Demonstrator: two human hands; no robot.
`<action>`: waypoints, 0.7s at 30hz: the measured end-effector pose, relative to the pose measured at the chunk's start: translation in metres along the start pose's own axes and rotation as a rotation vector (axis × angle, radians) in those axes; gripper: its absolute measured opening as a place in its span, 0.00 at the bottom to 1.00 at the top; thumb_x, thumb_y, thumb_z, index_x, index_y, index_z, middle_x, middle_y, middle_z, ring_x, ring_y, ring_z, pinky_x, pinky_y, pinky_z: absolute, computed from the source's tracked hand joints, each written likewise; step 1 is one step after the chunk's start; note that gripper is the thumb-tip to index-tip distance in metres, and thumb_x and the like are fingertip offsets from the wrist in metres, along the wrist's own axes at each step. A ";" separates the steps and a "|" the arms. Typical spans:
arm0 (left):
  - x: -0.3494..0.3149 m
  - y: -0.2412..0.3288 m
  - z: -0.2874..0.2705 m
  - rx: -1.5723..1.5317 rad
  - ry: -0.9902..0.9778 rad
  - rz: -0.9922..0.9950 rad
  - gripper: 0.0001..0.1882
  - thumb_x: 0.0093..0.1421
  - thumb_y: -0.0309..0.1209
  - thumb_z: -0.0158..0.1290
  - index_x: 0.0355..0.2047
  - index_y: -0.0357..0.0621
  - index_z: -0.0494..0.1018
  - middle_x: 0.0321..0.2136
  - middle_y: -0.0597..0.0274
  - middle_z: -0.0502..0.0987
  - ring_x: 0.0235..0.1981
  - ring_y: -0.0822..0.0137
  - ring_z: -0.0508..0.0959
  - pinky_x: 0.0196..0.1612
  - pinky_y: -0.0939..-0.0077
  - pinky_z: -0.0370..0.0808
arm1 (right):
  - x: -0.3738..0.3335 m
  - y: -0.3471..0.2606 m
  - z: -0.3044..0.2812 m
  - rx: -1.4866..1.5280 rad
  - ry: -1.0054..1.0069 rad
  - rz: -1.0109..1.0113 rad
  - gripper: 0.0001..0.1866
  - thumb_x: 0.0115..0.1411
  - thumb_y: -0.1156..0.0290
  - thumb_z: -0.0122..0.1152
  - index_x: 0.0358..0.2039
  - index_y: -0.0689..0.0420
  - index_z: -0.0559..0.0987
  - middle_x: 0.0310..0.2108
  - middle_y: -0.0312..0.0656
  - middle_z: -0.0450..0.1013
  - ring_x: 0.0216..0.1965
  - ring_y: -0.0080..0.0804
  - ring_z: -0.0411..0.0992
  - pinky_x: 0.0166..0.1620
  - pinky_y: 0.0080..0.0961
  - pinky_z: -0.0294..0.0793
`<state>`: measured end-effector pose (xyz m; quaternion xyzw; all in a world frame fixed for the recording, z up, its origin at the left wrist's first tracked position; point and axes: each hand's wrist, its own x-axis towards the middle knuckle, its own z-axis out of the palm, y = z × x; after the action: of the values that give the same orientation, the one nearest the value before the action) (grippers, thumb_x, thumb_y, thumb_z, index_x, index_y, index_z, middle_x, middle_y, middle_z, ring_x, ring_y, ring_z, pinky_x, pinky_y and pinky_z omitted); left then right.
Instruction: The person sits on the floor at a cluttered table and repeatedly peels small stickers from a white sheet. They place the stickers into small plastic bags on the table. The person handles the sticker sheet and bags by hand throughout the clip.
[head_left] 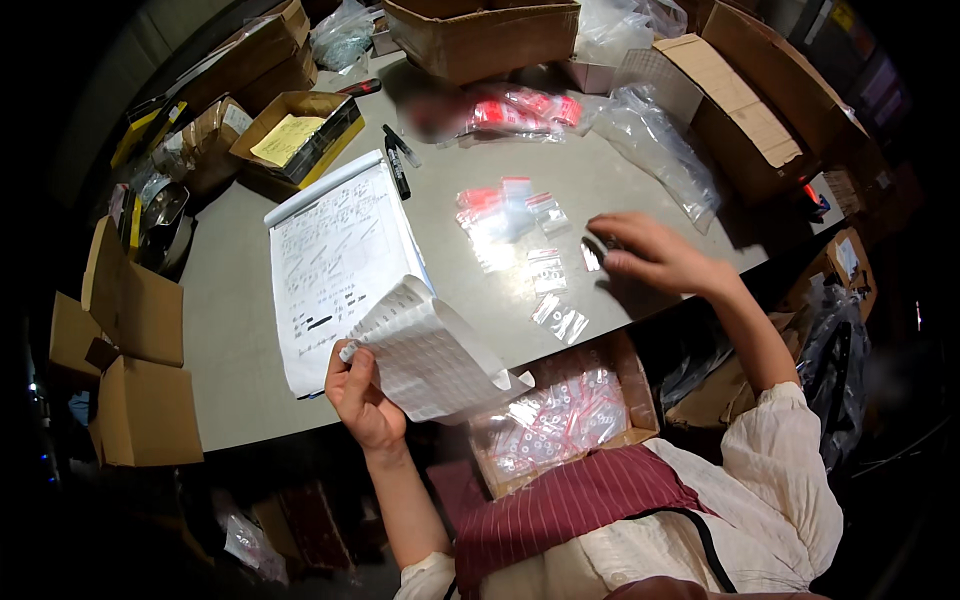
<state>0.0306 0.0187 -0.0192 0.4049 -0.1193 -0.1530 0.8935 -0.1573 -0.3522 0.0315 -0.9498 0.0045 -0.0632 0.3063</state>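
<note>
My left hand (pixel 368 400) pinches the edge of a curling white sheet (pixel 425 350) covered in rows of small print. The sheet overlaps the lower right corner of an open notepad (pixel 335 255) with handwriting. Over the table on the right, my right hand (pixel 655 252) has its thumb and fingers curled in around something small and dark with a shiny part, too small to make out. Small clear zip bags with white rings (pixel 547 270) lie just left of it, one more bag (pixel 560 318) nearer me. Beyond them is a loose pile of red-edged zip bags (pixel 505 215).
A cardboard box (pixel 640 385) full of bagged rings sits against my apron, below the table edge. Markers (pixel 398 170) lie beside the notepad. Red-printed plastic packs (pixel 525 110), a large clear bag (pixel 660 150) and cardboard boxes (pixel 480 45) line the far side. An open carton (pixel 145 400) stands left.
</note>
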 end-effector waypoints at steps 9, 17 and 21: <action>0.002 0.001 0.002 -0.018 0.034 -0.002 0.07 0.64 0.25 0.58 0.42 0.37 0.77 0.39 0.62 0.81 0.42 0.71 0.78 0.52 0.76 0.71 | -0.011 -0.060 0.065 -0.296 -0.155 -0.290 0.50 0.61 0.35 0.58 0.71 0.60 0.61 0.71 0.65 0.52 0.73 0.71 0.48 0.73 0.59 0.46; -0.006 0.002 0.007 0.222 -0.103 -0.067 0.05 0.61 0.21 0.59 0.38 0.34 0.77 0.29 0.68 0.78 0.26 0.80 0.70 0.32 0.87 0.65 | -0.028 -0.079 0.037 0.620 -0.205 -0.341 0.11 0.63 0.74 0.67 0.43 0.67 0.85 0.55 0.55 0.77 0.58 0.50 0.75 0.61 0.41 0.73; -0.015 -0.001 0.034 0.421 -0.229 -0.143 0.07 0.61 0.21 0.61 0.39 0.31 0.79 0.26 0.68 0.77 0.23 0.83 0.70 0.26 0.87 0.62 | -0.011 -0.084 0.014 0.377 0.153 -0.259 0.09 0.61 0.82 0.63 0.43 0.65 0.81 0.45 0.49 0.79 0.49 0.41 0.78 0.53 0.34 0.76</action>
<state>0.0053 -0.0005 0.0005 0.5697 -0.2199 -0.2325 0.7569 -0.1692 -0.2752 0.0674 -0.8608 -0.1062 -0.1735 0.4665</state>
